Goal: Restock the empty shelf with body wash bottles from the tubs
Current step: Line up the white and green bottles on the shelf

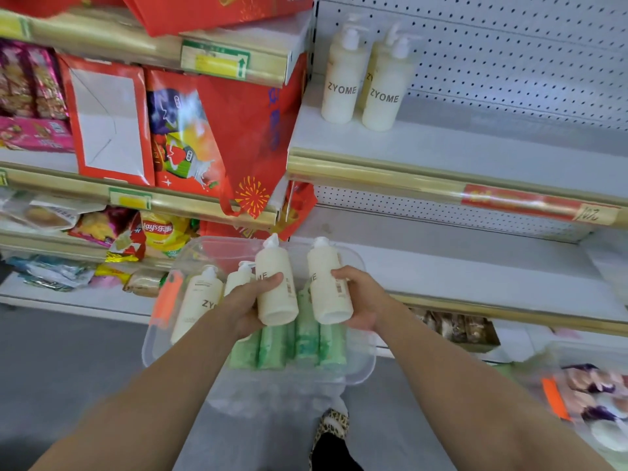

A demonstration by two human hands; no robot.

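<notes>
My left hand (246, 305) grips a cream body wash bottle (276, 287) with a white pump, held above a clear plastic tub (363, 368). My right hand (362, 297) grips a second cream bottle (328, 283) beside it. Inside the tub lie two more cream bottles (198, 300) at its left and several green packs (289, 345) under my hands. On the white shelf (475, 147) at upper right stand three cream ZYOME pump bottles (384, 93) near its left end.
A white pegboard wall (509, 56) backs the shelf, and a gold price rail (407, 178) runs along its front. Red gift bags and snack packs (163, 232) fill the shelves at left. A second tub (584, 396) sits low at right. Grey floor lies below.
</notes>
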